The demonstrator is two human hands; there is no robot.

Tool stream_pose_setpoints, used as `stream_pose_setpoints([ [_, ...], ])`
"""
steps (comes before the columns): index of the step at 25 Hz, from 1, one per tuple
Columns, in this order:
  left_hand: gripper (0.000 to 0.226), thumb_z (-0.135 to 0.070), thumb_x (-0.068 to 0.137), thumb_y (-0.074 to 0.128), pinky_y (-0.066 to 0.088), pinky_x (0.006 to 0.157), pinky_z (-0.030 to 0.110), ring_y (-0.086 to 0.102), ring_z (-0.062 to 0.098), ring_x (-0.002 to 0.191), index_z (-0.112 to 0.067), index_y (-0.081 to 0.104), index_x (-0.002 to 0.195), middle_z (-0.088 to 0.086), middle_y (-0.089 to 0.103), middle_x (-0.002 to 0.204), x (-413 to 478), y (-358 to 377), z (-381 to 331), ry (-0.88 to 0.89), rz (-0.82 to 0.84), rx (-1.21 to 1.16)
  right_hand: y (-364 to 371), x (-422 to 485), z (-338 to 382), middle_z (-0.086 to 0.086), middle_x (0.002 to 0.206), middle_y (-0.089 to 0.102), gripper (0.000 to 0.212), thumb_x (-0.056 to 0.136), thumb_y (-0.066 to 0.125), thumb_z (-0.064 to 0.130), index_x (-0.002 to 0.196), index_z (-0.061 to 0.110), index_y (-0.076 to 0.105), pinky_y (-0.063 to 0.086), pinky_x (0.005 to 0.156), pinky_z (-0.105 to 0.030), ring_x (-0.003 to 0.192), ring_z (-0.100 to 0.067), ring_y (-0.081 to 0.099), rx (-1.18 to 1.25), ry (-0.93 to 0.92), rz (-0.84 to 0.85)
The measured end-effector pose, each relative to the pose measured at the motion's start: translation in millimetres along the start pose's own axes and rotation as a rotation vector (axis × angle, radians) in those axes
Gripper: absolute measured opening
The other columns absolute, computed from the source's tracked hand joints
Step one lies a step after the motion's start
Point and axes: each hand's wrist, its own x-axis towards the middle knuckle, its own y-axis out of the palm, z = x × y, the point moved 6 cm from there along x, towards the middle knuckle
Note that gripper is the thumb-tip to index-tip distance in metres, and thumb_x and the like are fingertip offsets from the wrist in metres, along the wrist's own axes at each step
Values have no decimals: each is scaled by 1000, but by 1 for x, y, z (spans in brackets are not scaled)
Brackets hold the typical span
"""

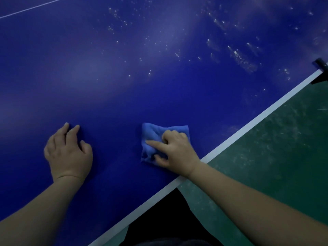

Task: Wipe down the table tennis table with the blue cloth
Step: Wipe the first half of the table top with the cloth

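right hand (175, 151) fingers curled, pinching blue cloth (156, 135) on table tennis worktop (124, 77). left hand (68, 151) fingers loosely bent, tips resting on worktop.

One head-worn camera looks forward and steeply down, close over the blue surface (124, 82) (near enough that it fills most of the frame). The view is rolled: the surface's white edge line (248, 125) runs diagonally, with green floor (276, 153) at lower right.
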Motion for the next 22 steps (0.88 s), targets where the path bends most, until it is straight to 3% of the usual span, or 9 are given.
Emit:
stream_pose_setpoints([
  [2,51,-30,88,40,19,112,61,26,36,138,-16,45,137,9,34,150,0,0,-1,-1,3,-9,-25,5,-57,-10,80,55,40,77,56,34,112,24,74,43,62,-38,70,-29,53,-88,59,-84],
  [3,54,-32,87,38,18,112,61,26,36,138,-16,45,137,9,34,151,0,-1,-1,-6,7,-14,-44,2,-100,-14,82,56,41,80,54,33,114,22,73,46,64,-41,73,-33,55,-150,219,-170],
  [7,56,-34,85,36,19,112,61,26,35,138,-15,45,138,9,34,151,0,-2,-2,-20,15,4,-113,-70,-243,-20,114,49,43,89,50,38,129,27,61,42,91,-45,103,-41,52,-183,1266,-467],
  [8,56,-34,85,36,19,112,61,26,36,138,-16,45,138,9,34,151,0,-1,-1,-24,19,6,-108,-74,-233,-19,113,48,42,89,51,37,129,26,60,42,90,-45,103,-41,52,-192,1313,-462],
  [9,56,-35,86,36,20,111,62,27,36,138,-16,45,138,9,34,151,0,-1,-1,-30,23,5,-98,-68,-211,-19,106,50,41,88,55,33,128,25,62,44,85,-44,96,-39,53,-206,1218,-428],
  [13,56,-36,86,35,21,111,63,26,35,138,-18,43,138,7,32,151,1,3,2,-40,42,38,-28,-46,-57,-6,75,48,41,75,59,33,114,25,71,41,59,-35,65,-26,48,-67,317,-130],
  [16,56,-38,87,35,22,111,63,26,35,138,-19,42,139,7,32,151,2,5,5,-35,50,38,-27,-60,-55,-4,75,49,39,73,60,33,109,27,73,34,62,-31,64,-22,46,-23,78,-42],
  [18,55,-38,87,35,22,111,63,27,36,138,-19,42,138,8,33,150,2,5,6,-32,38,47,-53,-60,-117,-9,74,49,40,76,57,30,111,20,74,44,60,-37,65,-27,49,-88,177,-151],
  [22,53,-33,88,39,20,111,62,27,36,138,-18,43,138,8,34,151,0,3,4,-26,15,26,-118,-71,-266,-19,106,51,44,89,54,39,128,22,64,43,89,-40,95,-37,54,-208,894,-392],
])
